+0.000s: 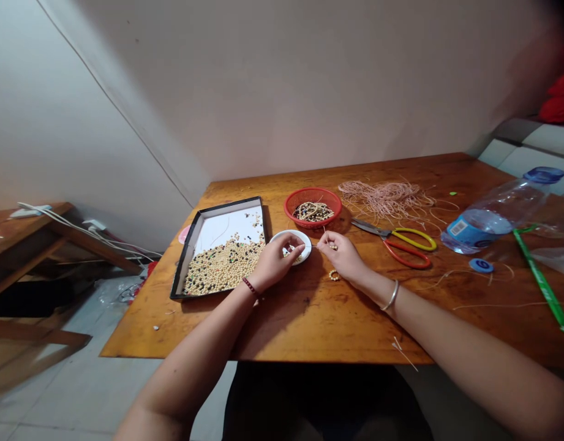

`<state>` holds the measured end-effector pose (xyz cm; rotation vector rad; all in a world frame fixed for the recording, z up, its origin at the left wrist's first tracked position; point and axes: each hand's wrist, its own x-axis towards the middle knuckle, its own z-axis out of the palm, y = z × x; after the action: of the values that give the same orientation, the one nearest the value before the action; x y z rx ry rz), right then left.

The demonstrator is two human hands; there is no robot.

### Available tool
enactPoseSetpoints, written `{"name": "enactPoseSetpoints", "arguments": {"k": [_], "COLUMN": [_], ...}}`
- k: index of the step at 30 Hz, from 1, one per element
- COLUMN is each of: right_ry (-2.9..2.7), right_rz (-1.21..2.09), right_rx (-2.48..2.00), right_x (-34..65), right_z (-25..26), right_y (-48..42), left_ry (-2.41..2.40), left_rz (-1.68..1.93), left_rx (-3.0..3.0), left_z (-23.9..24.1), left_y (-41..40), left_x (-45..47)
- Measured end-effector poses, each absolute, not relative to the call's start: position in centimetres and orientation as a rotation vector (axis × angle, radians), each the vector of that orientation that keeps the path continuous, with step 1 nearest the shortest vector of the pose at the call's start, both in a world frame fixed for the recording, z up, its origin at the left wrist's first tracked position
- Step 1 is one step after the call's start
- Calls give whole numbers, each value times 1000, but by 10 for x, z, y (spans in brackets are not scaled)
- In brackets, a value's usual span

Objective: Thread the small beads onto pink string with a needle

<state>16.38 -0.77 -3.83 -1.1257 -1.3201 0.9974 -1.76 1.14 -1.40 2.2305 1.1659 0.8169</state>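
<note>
My right hand (pixel 342 258) pinches a thin cord, and pale beads show at its fingers. Below it hangs or lies a small loop of strung cream beads (pixel 334 275); I cannot tell whether it touches the table. My left hand (pixel 279 260), thumb and fingertips pressed together, is over a small white dish (pixel 306 240) with some beads in it. A fine line of cord seems to run between the two sets of fingertips. To the left, a black-rimmed tray (pixel 212 222) bears many loose cream beads (pixel 221 263) mixed with dark and a few coloured ones.
Behind the hands stands a red plastic basket (pixel 289 210) of strung beads. Scissors (pixel 394 237) with yellow and red handles lie right, before a tangle of pink cord (pixel 387 199). A plastic bottle (pixel 488 220), blue cap (pixel 481 265) and green strip (pixel 543 278) are farther right.
</note>
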Motion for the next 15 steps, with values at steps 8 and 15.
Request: {"name": "enactPoseSetpoints", "arguments": {"k": [8,15], "right_ry": [-1331,-1375], "right_rz": [1032,996], "right_rx": [-1099,-1086], "right_x": [165,166], "right_z": [-40,-47], "right_y": [-6,-5], "left_ry": [1157,1167], "left_rz": [833,796], "left_rx": [2199,2201], "left_z": [-15,-11], "left_y": [11,8], "left_x": [-18,-17]}}
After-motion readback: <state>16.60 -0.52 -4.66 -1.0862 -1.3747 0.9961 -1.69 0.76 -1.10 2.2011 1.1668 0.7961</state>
